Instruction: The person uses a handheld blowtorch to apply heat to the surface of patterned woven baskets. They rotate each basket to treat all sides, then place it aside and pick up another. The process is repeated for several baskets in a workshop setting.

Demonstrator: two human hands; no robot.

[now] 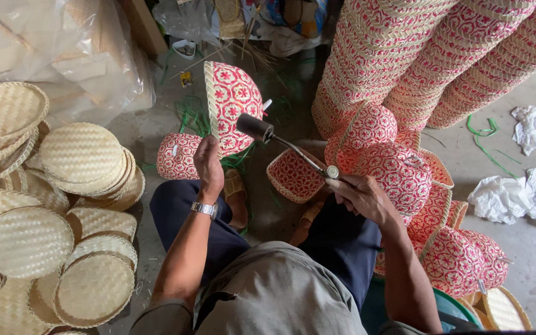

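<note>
While it stands on edge just above the frame's centre, the red-and-cream woven basket (234, 102) turns its patterned face toward the dark nozzle of a handheld torch (283, 144), apparently so the nozzle can reach its surface. Left hand (209, 166) grips its lower rim, fingers curled shut. Right hand (361, 195) wraps closed around the torch's handle. Plain straw trays (82, 152) pile at left; stacked red baskets (417, 56) fill the upper right.

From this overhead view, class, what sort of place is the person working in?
Probably a basket-weaving workshop: tall stacks of red patterned baskets, piles of plain woven lids on the concrete floor, and a gas torch aimed at a red basket held up.
</note>
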